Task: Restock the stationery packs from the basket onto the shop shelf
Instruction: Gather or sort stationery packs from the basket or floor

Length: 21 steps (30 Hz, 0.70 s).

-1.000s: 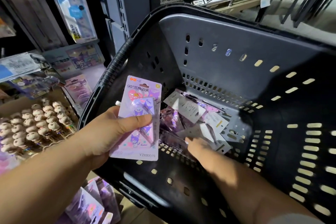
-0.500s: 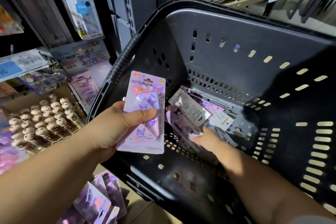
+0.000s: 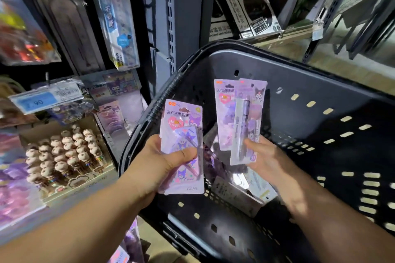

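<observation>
A black plastic basket (image 3: 299,74) tilts toward me, with several purple stationery packs (image 3: 235,190) lying in its bottom. My left hand (image 3: 158,164) grips a purple clip pack (image 3: 183,132) upright over the basket's left rim, thumb across its front. My right hand (image 3: 265,158) holds two packs raised above the basket floor: a pen pack (image 3: 245,121) in front and a clip pack (image 3: 224,113) behind it. The shop shelf (image 3: 70,196) with similar purple goods stands to the left.
A display box of round-headed pens (image 3: 64,156) sits on the shelf at left, beneath a blue price tag (image 3: 40,100). Hanging packs (image 3: 115,17) fill the upper left. A grey shelf upright (image 3: 173,17) rises behind the basket. Boxed goods (image 3: 250,13) sit at the upper right.
My right hand has come up from the basket floor holding two packs. My left hand with its clip pack stays roughly in place by the rim.
</observation>
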Motion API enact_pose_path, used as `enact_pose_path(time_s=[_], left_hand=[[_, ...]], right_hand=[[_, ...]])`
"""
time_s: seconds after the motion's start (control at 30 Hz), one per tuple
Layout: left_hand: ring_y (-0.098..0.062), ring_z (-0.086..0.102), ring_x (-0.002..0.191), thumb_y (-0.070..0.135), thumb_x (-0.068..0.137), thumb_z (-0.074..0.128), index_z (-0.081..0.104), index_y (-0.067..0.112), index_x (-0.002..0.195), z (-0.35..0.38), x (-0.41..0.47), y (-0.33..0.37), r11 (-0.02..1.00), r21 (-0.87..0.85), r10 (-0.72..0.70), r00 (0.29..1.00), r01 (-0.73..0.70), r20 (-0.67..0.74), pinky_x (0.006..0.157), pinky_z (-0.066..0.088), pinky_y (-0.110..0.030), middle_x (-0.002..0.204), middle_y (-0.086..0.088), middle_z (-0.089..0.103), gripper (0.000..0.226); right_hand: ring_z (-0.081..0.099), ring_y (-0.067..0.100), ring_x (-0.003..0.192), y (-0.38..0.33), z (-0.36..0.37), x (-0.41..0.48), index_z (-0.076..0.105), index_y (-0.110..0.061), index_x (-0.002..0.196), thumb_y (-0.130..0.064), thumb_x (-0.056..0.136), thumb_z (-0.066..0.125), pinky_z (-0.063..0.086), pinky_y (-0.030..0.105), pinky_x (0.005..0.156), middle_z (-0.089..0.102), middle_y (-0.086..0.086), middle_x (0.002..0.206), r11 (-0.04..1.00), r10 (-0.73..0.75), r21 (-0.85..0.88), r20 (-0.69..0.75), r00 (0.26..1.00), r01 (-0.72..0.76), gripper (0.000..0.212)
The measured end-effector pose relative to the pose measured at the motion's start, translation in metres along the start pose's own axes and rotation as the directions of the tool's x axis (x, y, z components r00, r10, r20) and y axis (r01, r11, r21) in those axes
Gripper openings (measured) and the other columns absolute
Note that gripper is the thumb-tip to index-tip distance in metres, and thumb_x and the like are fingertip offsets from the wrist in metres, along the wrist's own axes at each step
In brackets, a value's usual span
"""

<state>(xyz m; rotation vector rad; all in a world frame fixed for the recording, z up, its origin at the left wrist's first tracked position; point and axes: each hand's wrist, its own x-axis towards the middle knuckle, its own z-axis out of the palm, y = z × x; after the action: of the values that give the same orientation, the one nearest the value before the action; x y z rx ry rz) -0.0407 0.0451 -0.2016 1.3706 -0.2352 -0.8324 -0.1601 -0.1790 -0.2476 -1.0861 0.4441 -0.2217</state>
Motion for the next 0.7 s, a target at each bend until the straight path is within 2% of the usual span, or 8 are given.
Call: enact_pose_path(time_s=[0.1,0.2,0.27,0.33,0.4,0.47,0.63,0.7], left_hand=[[-0.029,0.072,0.071,0.015,0.047,0.084,0.05,0.009,0.108,0.003,-0.004,0.0,1.0,-0.023,0.011,1.0,-0.011,-0.006,0.063,0.058,-0.041,0.08,-0.008,0.075,0.07],[-0.034,0.072,0.079,0.018,0.045,0.096,0.051,0.006,0.114,0.007,-0.006,0.002,0.999,-0.037,-0.004,1.0,0.005,0.017,0.073,0.058,-0.05,0.09,-0.014,0.074,0.082],[-0.036,0.072,0.084,0.026,0.042,0.092,0.052,0.005,0.117,0.009,-0.01,0.004,0.999,-0.047,-0.007,0.999,0.009,0.047,0.078,0.057,-0.053,0.097,-0.017,0.073,0.087],[-0.033,0.072,0.085,0.022,0.044,0.089,0.051,0.008,0.114,0.01,-0.016,0.006,0.997,-0.076,0.003,0.998,0.001,0.059,0.075,0.058,-0.044,0.098,-0.014,0.074,0.081],[-0.03,0.073,0.084,0.024,0.041,0.088,0.051,0.009,0.114,0.01,-0.023,0.01,0.995,-0.098,0.019,0.998,-0.013,0.063,0.071,0.058,-0.04,0.098,-0.012,0.074,0.083],[-0.029,0.072,0.085,0.03,0.042,0.087,0.051,0.006,0.119,0.005,-0.028,0.014,0.991,-0.115,0.077,0.995,-0.07,0.06,0.074,0.058,-0.043,0.1,-0.013,0.073,0.088],[-0.024,0.063,0.072,0.032,0.063,0.088,0.057,0.004,0.116,-0.023,-0.041,0.036,0.966,-0.069,0.246,0.966,-0.251,-0.079,0.065,0.048,-0.032,0.086,-0.007,0.074,0.067],[-0.024,0.058,0.069,0.03,0.067,0.084,0.062,0.002,0.109,-0.037,-0.047,0.047,0.948,-0.046,0.31,0.945,-0.316,-0.105,0.065,0.04,-0.033,0.081,-0.006,0.074,0.055]], right_hand=[[0.069,0.03,0.095,-0.016,0.009,-0.016,0.06,-0.011,0.116,-0.013,0.079,0.059,0.057,0.043,0.075,0.071,0.015,0.105,1.0,-0.007,0.02,0.003,1.0,0.007,0.038],[0.069,0.032,0.093,-0.022,0.015,-0.028,0.06,-0.009,0.117,-0.007,0.074,0.06,0.057,0.046,0.073,0.071,0.015,0.1,0.999,-0.033,0.003,0.038,0.999,0.033,0.043],[0.066,0.033,0.1,-0.026,0.024,-0.034,0.063,-0.009,0.116,-0.018,0.071,0.07,0.054,0.047,0.082,0.07,0.015,0.103,0.995,-0.048,-0.079,0.061,0.997,0.053,0.047],[0.059,0.037,0.116,-0.027,0.034,-0.038,0.061,-0.008,0.124,-0.029,0.07,0.08,0.043,0.055,0.1,0.064,0.02,0.121,0.986,-0.065,-0.149,0.068,0.996,0.074,0.062],[0.05,0.042,0.125,-0.029,0.046,-0.041,0.053,-0.005,0.133,-0.023,0.086,0.067,0.032,0.063,0.107,0.054,0.026,0.132,0.989,-0.062,-0.123,0.128,0.99,0.078,0.053],[0.048,0.046,0.125,-0.034,0.06,-0.046,0.048,-0.004,0.137,-0.013,0.091,0.058,0.033,0.066,0.105,0.05,0.03,0.135,0.995,-0.028,-0.088,0.186,0.982,0.045,0.048],[0.066,0.032,0.103,-0.049,0.104,-0.05,0.06,-0.006,0.124,-0.012,0.077,0.07,0.052,0.046,0.093,0.068,0.02,0.112,0.992,-0.025,-0.117,0.209,0.978,0.05,0.049],[0.065,0.032,0.101,-0.051,0.12,-0.047,0.059,-0.008,0.125,-0.018,0.077,0.067,0.047,0.048,0.096,0.069,0.018,0.111,0.977,-0.02,-0.206,0.183,0.983,0.058,0.049]])
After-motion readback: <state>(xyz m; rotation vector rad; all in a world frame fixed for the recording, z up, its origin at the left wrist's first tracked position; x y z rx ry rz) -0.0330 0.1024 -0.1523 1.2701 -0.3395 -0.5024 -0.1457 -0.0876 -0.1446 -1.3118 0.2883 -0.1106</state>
